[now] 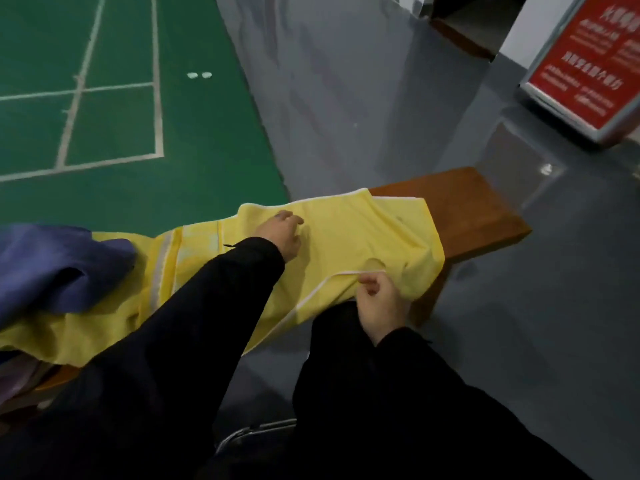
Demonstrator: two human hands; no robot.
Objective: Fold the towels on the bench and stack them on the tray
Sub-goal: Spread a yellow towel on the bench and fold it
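Note:
A yellow towel (346, 230) with a white edge lies spread along the wooden bench (478, 209), rumpled at its right end. My left hand (282, 230) rests on the towel's far part, fingers bent onto the cloth. My right hand (379, 303) pinches the towel's white-trimmed near edge by the bench's front. A blue-purple towel (52, 268) lies bunched on the left, over the yellow one. No tray is in view.
Pale cloth (14, 379) shows at the lower left under the yellow towel. Grey floor surrounds the bench, with a green court (104, 98) beyond. A red sign board (585, 64) stands at the far right. A metal tube (249, 433) shows below my arms.

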